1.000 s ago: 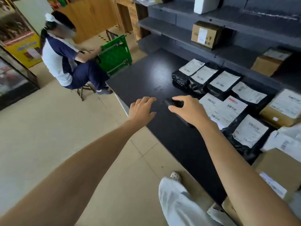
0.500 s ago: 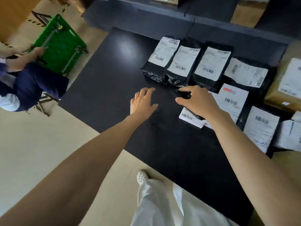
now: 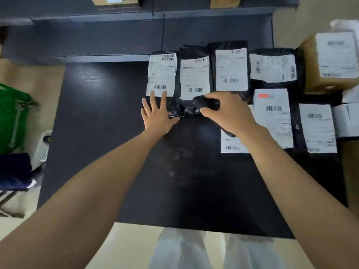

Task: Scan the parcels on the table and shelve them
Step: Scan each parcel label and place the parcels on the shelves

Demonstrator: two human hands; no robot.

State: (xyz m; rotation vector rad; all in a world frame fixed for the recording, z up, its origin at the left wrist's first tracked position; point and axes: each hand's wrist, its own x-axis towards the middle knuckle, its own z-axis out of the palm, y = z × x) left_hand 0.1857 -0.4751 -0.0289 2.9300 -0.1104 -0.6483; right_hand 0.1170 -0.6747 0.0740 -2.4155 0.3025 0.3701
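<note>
Several black parcel bags with white barcode labels lie in rows on the black table (image 3: pixel 108 133). My left hand (image 3: pixel 157 113) rests with straight fingers on the near end of the leftmost black parcel (image 3: pixel 162 74). My right hand (image 3: pixel 227 111) grips a black handheld scanner (image 3: pixel 206 102), which hangs over the near end of the second parcel (image 3: pixel 194 78). A third parcel (image 3: pixel 231 68) lies just right of it. More labelled bags (image 3: pixel 272 111) lie under and beside my right wrist.
A grey shelf unit (image 3: pixel 116 35) runs behind the table, with cardboard boxes (image 3: pixel 225 0) on it. A brown box (image 3: pixel 330 61) with a white label stands at the table's right end. A green trolley (image 3: pixel 11 121) and a seated person's leg (image 3: pixel 13 171) are at the left.
The camera has tilted down over the table. My left hand has reached forward onto the leftmost parcel. My right hand, with the scanner, has moved up to the second parcel.
</note>
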